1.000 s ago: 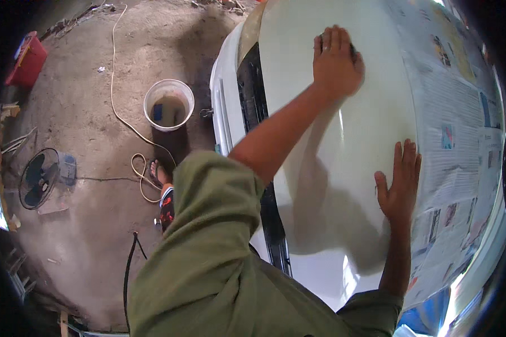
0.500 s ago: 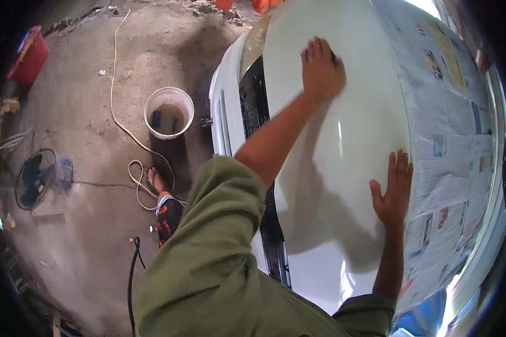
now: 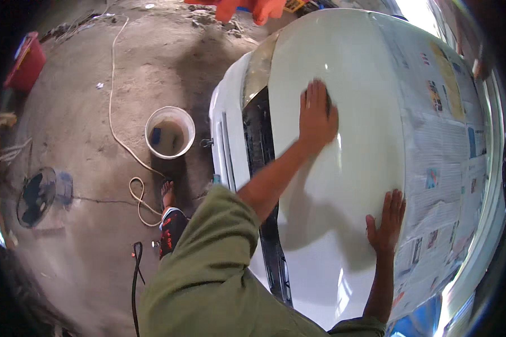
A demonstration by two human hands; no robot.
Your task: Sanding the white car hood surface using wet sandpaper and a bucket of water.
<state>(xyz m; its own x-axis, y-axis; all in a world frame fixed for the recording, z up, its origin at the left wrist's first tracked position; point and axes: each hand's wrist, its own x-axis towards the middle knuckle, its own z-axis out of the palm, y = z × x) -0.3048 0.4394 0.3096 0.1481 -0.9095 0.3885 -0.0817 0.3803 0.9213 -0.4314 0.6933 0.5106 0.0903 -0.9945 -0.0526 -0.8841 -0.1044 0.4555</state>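
Observation:
A white glossy car hood (image 3: pixel 348 168) fills the right half of the view. My left hand (image 3: pixel 316 115) lies flat on its upper middle, pressing a small dark pad (image 3: pixel 328 101) that peeks out beside the fingers. My right hand (image 3: pixel 387 222) rests flat with fingers apart on the hood's lower right. It touches the edge of the newspaper masking (image 3: pixel 450 140) that covers the windscreen side. My green sleeve (image 3: pixel 208 269) fills the lower middle.
A white bucket (image 3: pixel 152 121) of murky water stands on the dirt floor left of the car's front. My sandalled foot (image 3: pixel 167 194) is below it. A cream cable (image 3: pixel 112 84), a black hose (image 3: pixel 134 269), a floor fan (image 3: pixel 37 194) and a red crate (image 3: pixel 25 64) lie to the left.
My left hand has slid with the pad down the hood toward me. My right hand stayed flat and sits lower in the view as my head shifted.

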